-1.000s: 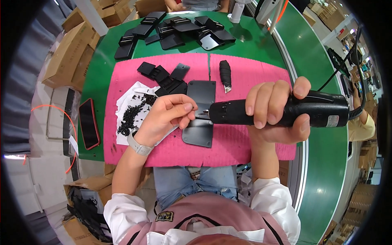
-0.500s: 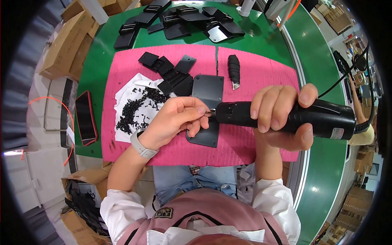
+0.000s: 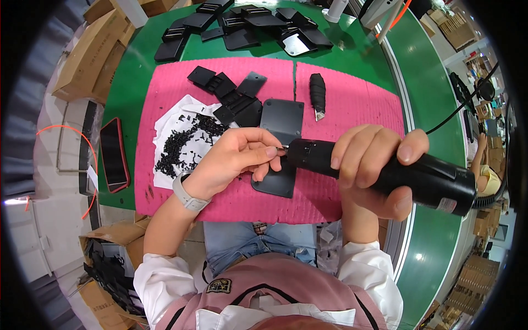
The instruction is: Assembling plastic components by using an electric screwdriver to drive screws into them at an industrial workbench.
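Observation:
My right hand (image 3: 369, 165) grips a black electric screwdriver (image 3: 385, 170) held level, its tip pointing left. My left hand (image 3: 234, 159) pinches a small screw at the driver's bit (image 3: 281, 148), fingertips touching the tip. Both hands hover above a flat black plate (image 3: 280, 118) lying on the pink foam mat (image 3: 165, 93). A pile of small black screws (image 3: 184, 144) lies on white paper (image 3: 165, 124) just left of my left hand.
Several black plastic parts (image 3: 231, 93) lie on the mat beyond the plate, and a black-handled knife (image 3: 317, 93) to its right. More black parts (image 3: 247, 25) crowd the green table's far side. A red-cased phone (image 3: 114, 155) lies at the left edge. Cardboard boxes (image 3: 88, 52) stand left.
The screwdriver and both hands have risen closer to the camera and shifted slightly right. My left fingers stay at the driver's tip.

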